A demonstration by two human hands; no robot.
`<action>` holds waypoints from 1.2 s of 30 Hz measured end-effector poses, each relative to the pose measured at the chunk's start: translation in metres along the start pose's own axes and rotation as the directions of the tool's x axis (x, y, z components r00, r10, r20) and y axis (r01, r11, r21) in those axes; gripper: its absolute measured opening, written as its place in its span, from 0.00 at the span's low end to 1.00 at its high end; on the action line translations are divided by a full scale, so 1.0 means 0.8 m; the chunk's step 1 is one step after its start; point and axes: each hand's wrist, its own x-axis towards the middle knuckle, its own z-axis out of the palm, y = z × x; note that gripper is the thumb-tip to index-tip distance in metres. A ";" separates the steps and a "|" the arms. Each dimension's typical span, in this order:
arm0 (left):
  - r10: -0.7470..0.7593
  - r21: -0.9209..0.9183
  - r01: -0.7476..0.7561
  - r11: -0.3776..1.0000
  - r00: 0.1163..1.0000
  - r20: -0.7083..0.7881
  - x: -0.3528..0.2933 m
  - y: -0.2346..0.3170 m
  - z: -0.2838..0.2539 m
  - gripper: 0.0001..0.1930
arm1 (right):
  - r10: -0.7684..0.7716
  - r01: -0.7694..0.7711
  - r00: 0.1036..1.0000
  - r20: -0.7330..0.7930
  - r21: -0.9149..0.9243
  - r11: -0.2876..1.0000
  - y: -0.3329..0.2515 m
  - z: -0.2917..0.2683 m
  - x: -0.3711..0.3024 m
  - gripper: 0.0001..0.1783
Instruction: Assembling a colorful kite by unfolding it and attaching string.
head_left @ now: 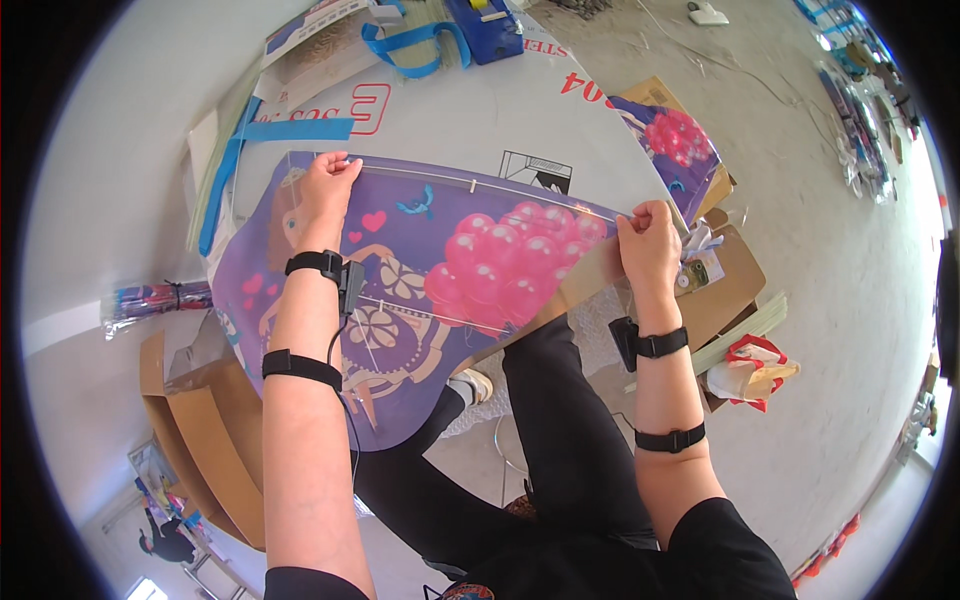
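Kite point(440, 290) lies across the lap and table edge, purple with pink balloons. Left hand point(325, 190) pinches its top-left corner, right hand point(650, 245) pinches the right tip by the rod point(470, 183). Beyond: table point(470, 110), blue tape point(295, 130); bare floor point(800, 250) right.

A: What is that purple kite point(420, 290) made of?

B: Thin plastic film, smooth and a little glossy, with a printed picture. A slim, pale rod point(480, 183) runs along its top edge; it looks like plastic or fibre, I cannot tell which.

A: And under it?

B: A white table point(470, 110), smooth and faintly shiny. The boxes point(210, 440) beside it are plain brown cardboard, matt. The floor point(800, 250) is grey concrete, rough and dull.

A: The wrist bands point(318, 263)?

B: Black cloth straps, matt.
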 end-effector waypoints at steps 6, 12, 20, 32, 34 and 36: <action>0.013 0.050 -0.012 0.999 1.000 -0.018 -0.003 0.006 0.001 0.18 | 0.002 -0.002 1.000 -0.006 -0.017 1.000 -0.007 0.000 -0.003 0.17; 0.038 0.080 -0.036 0.996 0.999 -0.024 -0.002 0.011 0.006 0.18 | 0.012 -0.012 1.000 -0.001 -0.028 1.000 -0.003 -0.001 -0.001 0.17; 0.065 0.169 -0.057 0.984 0.997 -0.044 -0.008 0.010 0.007 0.18 | 0.007 -0.006 1.000 0.013 -0.043 0.999 -0.005 -0.001 -0.001 0.17; 0.141 0.244 -0.121 0.962 0.988 -0.064 -0.006 0.002 0.009 0.18 | -0.039 0.037 0.999 -0.029 -0.051 0.998 -0.010 -0.002 -0.004 0.17; 0.164 0.273 -0.139 0.952 0.984 -0.072 -0.005 -0.002 0.010 0.18 | -0.044 0.042 0.999 -0.029 -0.043 0.998 -0.008 -0.002 -0.004 0.18; 0.181 0.245 -0.159 0.956 0.981 -0.073 -0.003 -0.006 0.009 0.19 | -0.032 0.031 0.999 -0.030 -0.037 0.999 -0.009 -0.003 -0.004 0.17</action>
